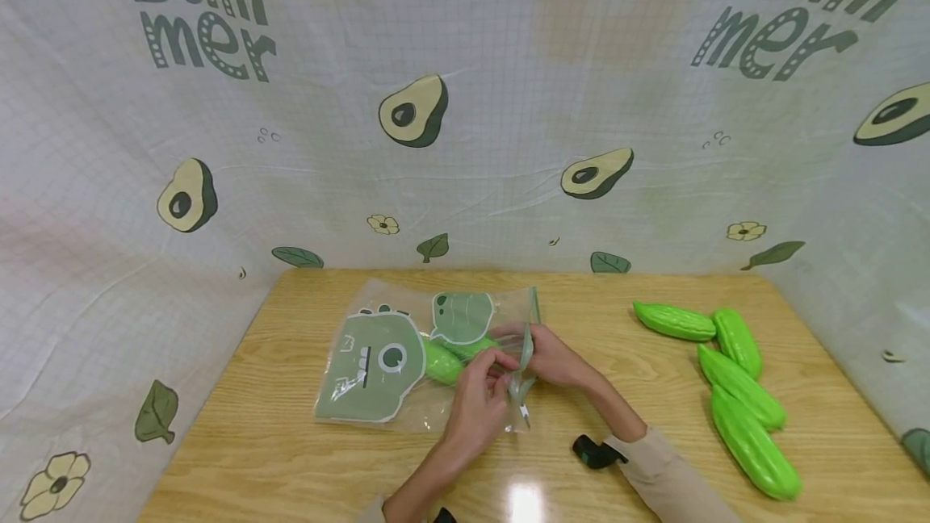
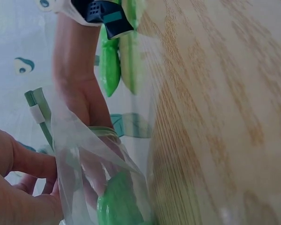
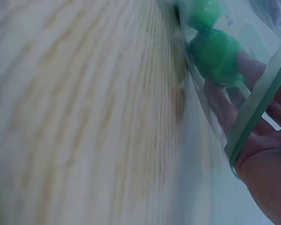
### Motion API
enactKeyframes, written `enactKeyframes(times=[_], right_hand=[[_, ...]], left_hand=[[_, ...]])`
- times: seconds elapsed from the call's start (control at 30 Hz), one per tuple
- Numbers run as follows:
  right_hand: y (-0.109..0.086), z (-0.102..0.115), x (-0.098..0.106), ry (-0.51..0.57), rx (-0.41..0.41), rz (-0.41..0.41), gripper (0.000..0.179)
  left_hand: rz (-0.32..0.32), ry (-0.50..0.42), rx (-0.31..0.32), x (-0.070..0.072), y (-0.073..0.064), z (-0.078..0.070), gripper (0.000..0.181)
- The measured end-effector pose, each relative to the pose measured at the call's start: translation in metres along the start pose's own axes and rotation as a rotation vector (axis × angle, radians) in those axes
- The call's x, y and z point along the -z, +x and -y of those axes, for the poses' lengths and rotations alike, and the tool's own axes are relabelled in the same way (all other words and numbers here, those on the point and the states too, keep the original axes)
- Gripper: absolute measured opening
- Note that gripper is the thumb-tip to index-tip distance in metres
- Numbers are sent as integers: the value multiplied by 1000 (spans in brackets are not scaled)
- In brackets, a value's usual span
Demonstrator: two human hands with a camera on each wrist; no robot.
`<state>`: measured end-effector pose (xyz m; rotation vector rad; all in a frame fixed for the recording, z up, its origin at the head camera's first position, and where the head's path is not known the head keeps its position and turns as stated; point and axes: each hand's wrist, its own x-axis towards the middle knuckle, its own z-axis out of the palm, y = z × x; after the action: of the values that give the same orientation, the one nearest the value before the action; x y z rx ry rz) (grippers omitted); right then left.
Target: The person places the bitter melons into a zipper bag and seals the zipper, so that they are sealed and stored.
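A clear zip bag (image 1: 407, 418) with green cartoon monster prints lies flat on the table, its mouth to the right. Inside are two shiny green bitter melons; one bitter melon (image 1: 441, 363) shows between the prints. My left hand (image 1: 481, 402) pinches the bag's near layer by the mouth. Through that mouth reaches my right hand (image 1: 552, 355), its fingers inside the plastic. In the right wrist view those fingers lie on both sides of the end of a bitter melon (image 3: 215, 56). The film partly blurs this grip.
Several more bitter melons (image 1: 751, 442) lie in a loose group on the right of the wooden table (image 1: 240, 426). A white cloth (image 1: 501, 208) printed with avocados hangs behind and along the sides. Each wrist carries a dark camera.
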<state>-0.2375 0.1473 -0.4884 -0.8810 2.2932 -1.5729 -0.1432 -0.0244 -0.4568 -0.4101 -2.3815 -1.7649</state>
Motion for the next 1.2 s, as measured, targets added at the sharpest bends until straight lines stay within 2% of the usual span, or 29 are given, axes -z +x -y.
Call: enactKeyframes(times=[0.33,0.53,0.7,0.9,1.0,1.2], right_hand=[[4,4,-3,20,21,36,35],[4,4,-5,48,22,67,36],[2,5,-4,-16,37,62,44],[-2,5,2,-43,1,29,35],[-4,6,5,-30,-11,17,33],[-8,8,11,-77,-31,-8,29]], left_hand=[[13,-27,27,2,0,-3,27],[-23,-39,14,1,-1,-5,26],[-71,-53,32,1,-3,-7,26],[-103,-69,90,-1,-3,-7,25],[-119,-69,98,-2,-3,-6,23],[-142,-59,110,-2,-3,-3,17]])
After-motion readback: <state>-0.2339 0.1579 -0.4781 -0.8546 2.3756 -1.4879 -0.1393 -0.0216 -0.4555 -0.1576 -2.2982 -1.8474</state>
